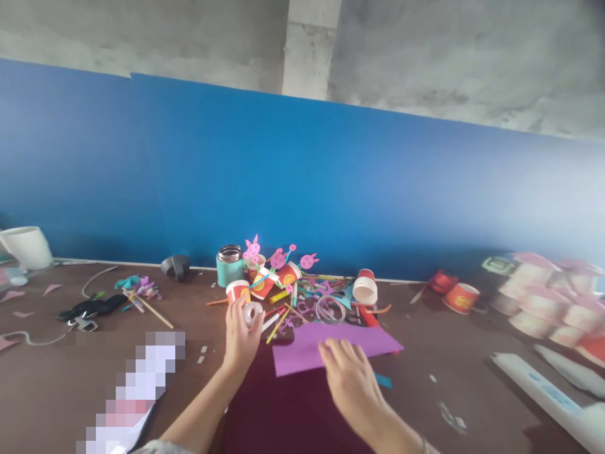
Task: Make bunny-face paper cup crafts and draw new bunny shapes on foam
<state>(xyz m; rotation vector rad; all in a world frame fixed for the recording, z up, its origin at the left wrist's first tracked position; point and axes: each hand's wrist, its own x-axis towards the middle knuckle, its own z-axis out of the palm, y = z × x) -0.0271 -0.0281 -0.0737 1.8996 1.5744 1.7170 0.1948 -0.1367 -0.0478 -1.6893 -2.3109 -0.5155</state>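
My left hand (242,337) is closed around a roll of tape (253,312), held upright just in front of a red and white paper cup (236,291). My right hand (348,375) has its fingers bent over the near edge of a sheet of purple paper (297,354); its thumb is hard to see. Under the paper's near side is a dark maroon surface (278,410). A piece of blue paper (384,381) shows beside my right hand. Behind the sheet lie pens, purple cutouts and a clear ring-shaped roll (329,310).
A teal flask (230,268) stands open near the blue partition (283,170), beside cups with pink paper animal faces (278,258). Stacked cups (543,296) and a long white package (539,384) are at right. Black straps (92,308) and a pixelated object (137,394) are at left.
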